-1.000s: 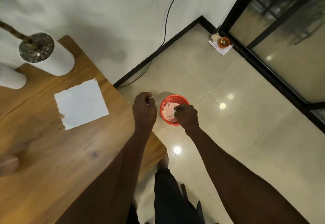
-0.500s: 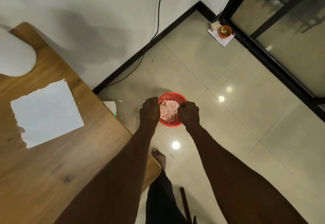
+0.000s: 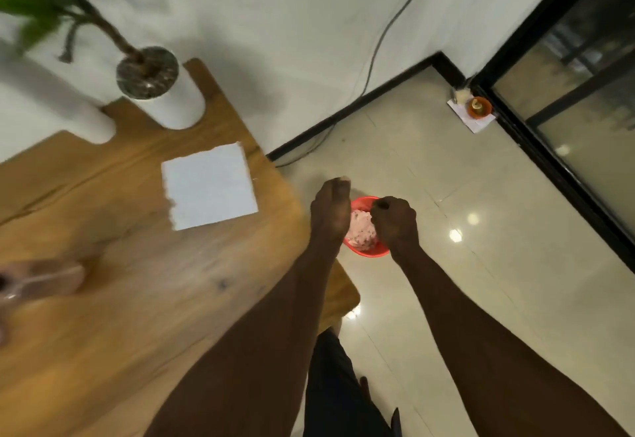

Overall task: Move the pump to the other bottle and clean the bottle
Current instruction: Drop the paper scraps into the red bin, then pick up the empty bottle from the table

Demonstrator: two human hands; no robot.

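Both my hands hang over a red bin (image 3: 364,252) that stands on the floor beside the table's corner. Crumpled pink tissue (image 3: 360,230) fills the bin. My left hand (image 3: 330,211) is at the bin's left rim, with its fingers stretched forward and nothing seen in them. At the right rim, my right hand (image 3: 395,222) is curled into a fist, and nothing shows in it. A blurred, pinkish clear bottle (image 3: 41,282) is on the wooden table (image 3: 137,299) at the far left. No pump can be made out.
A white tissue sheet (image 3: 209,186) lies flat on the table. A white plant pot (image 3: 165,96) and a second white pot (image 3: 86,120) stand at the table's back edge. A small orange dish (image 3: 478,107) sits on paper in the floor corner by a glass door.
The view has swung back left, so the plant pots and the bottle are in sight again. Both hands stay over the red bin. My left hand's fingers have straightened.
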